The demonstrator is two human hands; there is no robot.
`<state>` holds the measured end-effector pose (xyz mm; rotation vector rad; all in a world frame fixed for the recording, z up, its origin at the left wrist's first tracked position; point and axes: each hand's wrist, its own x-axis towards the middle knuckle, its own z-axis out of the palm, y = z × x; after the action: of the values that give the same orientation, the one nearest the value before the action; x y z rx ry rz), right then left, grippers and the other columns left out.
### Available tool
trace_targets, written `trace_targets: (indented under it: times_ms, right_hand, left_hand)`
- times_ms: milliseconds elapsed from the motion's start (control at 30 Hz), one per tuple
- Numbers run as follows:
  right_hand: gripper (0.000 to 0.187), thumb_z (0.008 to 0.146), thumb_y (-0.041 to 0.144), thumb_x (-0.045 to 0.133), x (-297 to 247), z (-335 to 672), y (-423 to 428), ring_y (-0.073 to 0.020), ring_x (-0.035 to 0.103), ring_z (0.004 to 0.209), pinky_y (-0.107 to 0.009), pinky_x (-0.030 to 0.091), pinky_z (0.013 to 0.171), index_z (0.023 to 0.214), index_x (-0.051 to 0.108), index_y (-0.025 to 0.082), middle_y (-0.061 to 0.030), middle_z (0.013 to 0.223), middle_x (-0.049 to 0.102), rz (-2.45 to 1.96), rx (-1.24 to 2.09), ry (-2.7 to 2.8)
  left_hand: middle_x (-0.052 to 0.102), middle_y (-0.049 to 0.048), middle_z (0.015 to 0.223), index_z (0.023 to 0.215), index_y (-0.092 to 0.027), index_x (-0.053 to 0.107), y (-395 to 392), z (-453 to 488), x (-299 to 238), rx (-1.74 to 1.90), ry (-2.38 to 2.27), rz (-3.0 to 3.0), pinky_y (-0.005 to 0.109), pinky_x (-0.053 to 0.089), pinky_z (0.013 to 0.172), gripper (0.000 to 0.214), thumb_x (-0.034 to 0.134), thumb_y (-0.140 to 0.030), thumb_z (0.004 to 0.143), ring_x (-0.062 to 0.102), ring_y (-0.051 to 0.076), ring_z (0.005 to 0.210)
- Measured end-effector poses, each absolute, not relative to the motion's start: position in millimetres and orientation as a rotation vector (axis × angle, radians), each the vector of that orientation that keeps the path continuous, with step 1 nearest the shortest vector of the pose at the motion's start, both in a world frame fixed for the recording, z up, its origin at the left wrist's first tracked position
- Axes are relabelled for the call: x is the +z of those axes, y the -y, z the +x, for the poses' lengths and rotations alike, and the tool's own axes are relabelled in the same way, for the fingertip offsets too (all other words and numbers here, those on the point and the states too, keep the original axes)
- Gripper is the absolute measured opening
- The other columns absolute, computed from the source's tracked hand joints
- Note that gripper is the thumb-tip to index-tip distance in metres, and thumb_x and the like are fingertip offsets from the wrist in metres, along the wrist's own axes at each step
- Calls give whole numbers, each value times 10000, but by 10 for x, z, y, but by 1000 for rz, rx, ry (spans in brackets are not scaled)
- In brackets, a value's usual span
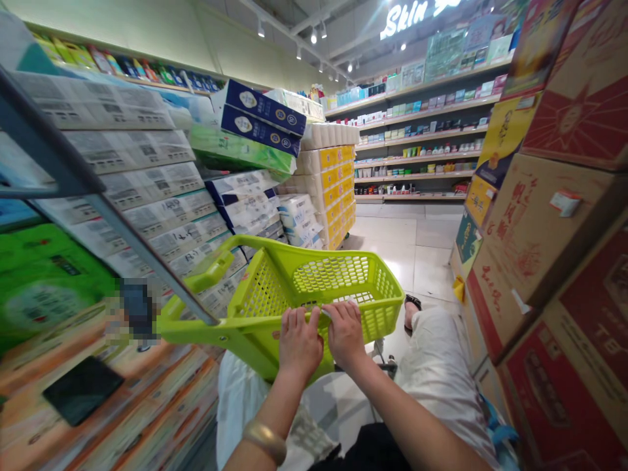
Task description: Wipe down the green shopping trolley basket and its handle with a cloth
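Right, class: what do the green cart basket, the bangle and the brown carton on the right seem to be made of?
Green cart basket: probably moulded plastic; smooth, slightly shiny, with regular holes through its walls.
Bangle: perhaps metal, given its golden sheen; coated plastic remains possible.
Brown carton: likely cardboard; matte brown faces, straight edges, red printing.

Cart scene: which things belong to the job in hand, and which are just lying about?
In use:
green shopping cart
left hand and right hand, both at its near side

Just around:
dark flat slab on orange packs
white-wrapped stacks, left
yellow packs, beyond the cart
cardboard cartons, right
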<state>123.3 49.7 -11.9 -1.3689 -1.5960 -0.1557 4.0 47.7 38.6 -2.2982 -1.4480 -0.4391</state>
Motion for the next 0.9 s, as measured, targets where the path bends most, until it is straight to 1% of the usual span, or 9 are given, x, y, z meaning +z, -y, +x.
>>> trace_targets:
  times_ms: [133, 300, 400, 500, 600, 767, 900]
  right_hand:
    - [411, 823, 73, 448, -155, 1505, -478, -198, 516, 1049, -363, 294, 1051, 1169, 592, 242, -39, 1062, 643, -1343, -227, 1719]
    - [384, 815, 62, 427, -288, 2054, -460, -201, 518, 1044, -387, 284, 1061, 1103, 618, 230, -38, 1030, 643, -1450, -334, 1581]
    - [355, 816, 66, 417, -333, 2214, -466, -210, 518, 1017, -402, 290, 1053, 1065, 621, 216, -49, 1007, 637, -1508, -358, 1495]
    - [338, 796, 55, 417, -313, 2124, -485, -227, 502, 1014, -428, 278, 1053, 1015, 630, 201, -63, 979, 627, -1565, -335, 1391]
    - [331, 781, 45, 431, -245, 1807, -505, -230, 490, 1017, -426, 269, 1052, 981, 637, 211, -57, 953, 623, -1534, -278, 1394]
    - [347, 802, 69, 451, -132, 1254, -525, -215, 492, 1013, -398, 274, 1051, 1071, 614, 216, -54, 998, 631, -1382, -184, 1554]
    - [387, 818, 77, 448, -112, 1264, -518, -207, 506, 1025, -377, 293, 1043, 1146, 590, 225, -48, 1043, 638, -1324, -185, 1668]
  left_hand:
    - [528, 96, 1069, 1222, -222, 531, -478, 25, 389, -444, 1410, -2326, 473, 292, 1069, 480, 542, -163, 747, 445, 272, 1105]
    - [510, 84, 1063, 1223, -221, 531, -488, 34, 377, -423, 1410, -2324, 451, 293, 1077, 482, 555, -176, 743, 442, 268, 1096]
    - [500, 84, 1064, 1219, -216, 536, -494, 42, 367, -432, 1413, -2328, 441, 283, 1086, 479, 558, -178, 743, 435, 266, 1097]
    - [498, 90, 1069, 1213, -206, 541, -489, 53, 369, -452, 1425, -2326, 447, 271, 1089, 474, 564, -175, 741, 428, 267, 1104]
    - [501, 91, 1075, 1208, -204, 544, -481, 64, 382, -457, 1438, -2315, 455, 265, 1087, 472, 572, -175, 737, 427, 267, 1106]
    - [517, 92, 1062, 1198, -210, 547, -479, 63, 394, -464, 1429, -2308, 457, 275, 1076, 456, 560, -172, 744, 434, 265, 1099]
    - [525, 90, 1043, 1196, -220, 549, -487, 44, 394, -459, 1398, -2311, 452, 283, 1074, 455, 554, -166, 744, 441, 265, 1081]
